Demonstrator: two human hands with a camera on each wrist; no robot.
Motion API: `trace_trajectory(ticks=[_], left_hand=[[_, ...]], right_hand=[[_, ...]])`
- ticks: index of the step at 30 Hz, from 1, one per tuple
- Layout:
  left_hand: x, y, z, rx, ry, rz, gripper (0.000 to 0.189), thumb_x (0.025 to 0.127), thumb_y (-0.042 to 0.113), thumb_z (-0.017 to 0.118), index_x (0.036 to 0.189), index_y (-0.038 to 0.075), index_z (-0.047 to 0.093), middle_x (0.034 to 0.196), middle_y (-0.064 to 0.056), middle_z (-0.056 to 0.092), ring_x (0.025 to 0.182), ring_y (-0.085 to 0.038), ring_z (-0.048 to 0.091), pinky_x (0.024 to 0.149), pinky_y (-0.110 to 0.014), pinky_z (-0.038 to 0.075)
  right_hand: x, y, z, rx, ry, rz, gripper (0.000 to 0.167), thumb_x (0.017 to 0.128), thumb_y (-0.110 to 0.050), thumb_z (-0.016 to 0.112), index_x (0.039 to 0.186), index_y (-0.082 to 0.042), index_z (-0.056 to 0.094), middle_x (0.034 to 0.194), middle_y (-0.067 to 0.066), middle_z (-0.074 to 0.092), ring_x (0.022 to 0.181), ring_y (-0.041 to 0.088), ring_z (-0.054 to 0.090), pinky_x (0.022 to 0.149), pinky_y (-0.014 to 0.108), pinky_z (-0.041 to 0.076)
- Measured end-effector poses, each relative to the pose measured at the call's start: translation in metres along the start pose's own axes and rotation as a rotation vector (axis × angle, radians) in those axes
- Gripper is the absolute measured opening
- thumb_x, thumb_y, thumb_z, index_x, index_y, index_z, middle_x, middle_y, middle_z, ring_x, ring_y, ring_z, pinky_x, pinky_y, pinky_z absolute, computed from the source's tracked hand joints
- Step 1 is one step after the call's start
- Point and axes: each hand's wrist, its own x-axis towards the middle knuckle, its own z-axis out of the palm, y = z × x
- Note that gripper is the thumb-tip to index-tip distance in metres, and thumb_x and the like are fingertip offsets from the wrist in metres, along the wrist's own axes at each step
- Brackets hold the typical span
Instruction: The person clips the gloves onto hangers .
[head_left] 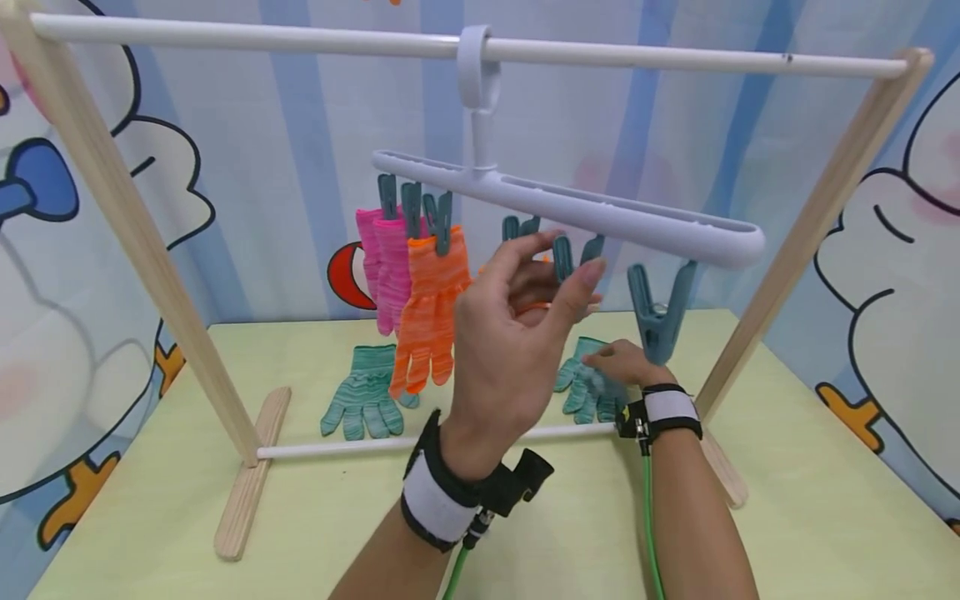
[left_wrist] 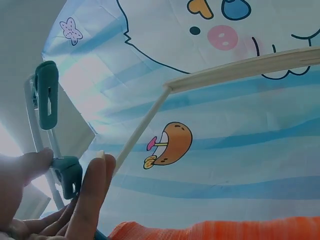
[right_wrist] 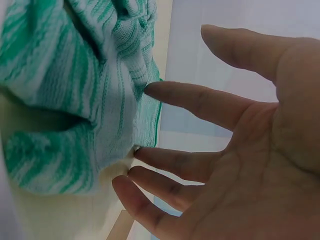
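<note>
- Rod [head_left: 637,56] carries hanger [head_left: 600,217] by one hook [head_left: 470,71]: a tug could swing it.
- Green glove [head_left: 588,393]: on table [head_left: 337,508], right hand [head_left: 628,364] spread, fingertips at its edge (no real hold); lifting now likely drops it.
- Peg [head_left: 562,259]: left hand [head_left: 506,346] pinches it; crooked squeeze could slip.

My head view is bright and evenly lit; the left-wrist view flares white beside my left hand [left_wrist: 86,202], and the right-wrist view shows my right hand [right_wrist: 260,160] dimly.
</note>
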Motion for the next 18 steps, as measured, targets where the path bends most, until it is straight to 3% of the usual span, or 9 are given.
trace_trajectory(ticks=[2,4,6,9,11,14,16,18], left_hand=[[0.001,0.000,-0.001,0.000,0.016,0.029,0.045,0.095,0.011,0.073,0.134,-0.003,0.058,0.098,-0.019,0.074,0.087,-0.021,0.077,0.084,-0.027,0.062],[0.002,0.000,-0.003,0.008,0.023,0.042,0.044,0.094,0.010,0.074,0.133,-0.003,0.059,0.096,-0.018,0.074,0.086,-0.021,0.077,0.085,-0.027,0.062],[0.002,0.000,-0.005,0.018,0.018,0.042,0.042,0.094,0.009,0.073,0.132,-0.003,0.060,0.097,-0.018,0.074,0.086,-0.021,0.076,0.085,-0.026,0.062],[0.002,0.001,-0.009,0.042,0.008,0.036,0.039,0.095,0.010,0.072,0.130,-0.003,0.061,0.099,-0.016,0.074,0.088,-0.020,0.076,0.085,-0.026,0.061],[0.002,0.002,-0.012,0.062,0.003,0.034,0.037,0.096,0.011,0.071,0.128,-0.004,0.062,0.100,-0.015,0.074,0.089,-0.019,0.075,0.085,-0.025,0.061],[0.000,0.004,-0.015,0.092,-0.007,0.020,0.034,0.097,0.012,0.069,0.126,-0.003,0.063,0.098,-0.014,0.073,0.086,-0.017,0.074,0.082,-0.025,0.062],[-0.001,0.005,-0.017,0.110,-0.010,0.007,0.032,0.097,0.013,0.068,0.125,-0.002,0.064,0.093,-0.013,0.073,0.080,-0.016,0.072,0.077,-0.025,0.062],[-0.001,0.006,-0.019,0.123,-0.009,-0.001,0.033,0.096,0.013,0.068,0.125,-0.001,0.064,0.087,-0.012,0.072,0.074,-0.014,0.070,0.071,-0.025,0.061]], right_hand=[[-0.001,-0.002,-0.001,0.003,0.013,0.000,0.049,0.105,-0.038,0.050,0.103,0.008,0.069,0.087,0.018,0.064,0.086,0.032,0.063,0.081,0.043,0.051],[0.001,-0.002,0.000,0.014,0.021,0.014,0.048,0.104,-0.038,0.052,0.079,0.001,0.062,0.066,0.004,0.045,0.063,0.019,0.046,0.066,0.035,0.043],[0.001,-0.002,0.000,0.024,0.035,0.032,0.048,0.102,-0.040,0.056,0.073,-0.002,0.060,0.063,-0.002,0.042,0.059,0.012,0.039,0.061,0.030,0.037],[0.002,0.000,0.001,0.034,0.061,0.060,0.049,0.098,-0.041,0.063,0.067,-0.003,0.058,0.062,-0.001,0.046,0.056,0.012,0.036,0.056,0.028,0.034],[0.000,0.000,0.001,0.048,0.085,0.071,0.044,0.095,-0.040,0.068,0.078,0.001,0.065,0.074,0.005,0.058,0.065,0.017,0.049,0.060,0.032,0.041],[0.000,0.000,0.002,0.085,0.074,0.101,0.043,0.093,-0.039,0.071,0.084,0.003,0.063,0.079,0.010,0.057,0.072,0.024,0.050,0.066,0.040,0.044],[-0.002,-0.002,0.002,0.099,0.050,0.111,0.045,0.096,-0.039,0.068,0.102,0.006,0.065,0.098,0.021,0.065,0.091,0.036,0.060,0.081,0.049,0.050],[-0.002,-0.004,0.002,0.099,0.013,0.108,0.049,0.099,-0.039,0.063,0.117,0.007,0.065,0.114,0.028,0.066,0.108,0.045,0.061,0.095,0.055,0.050]])
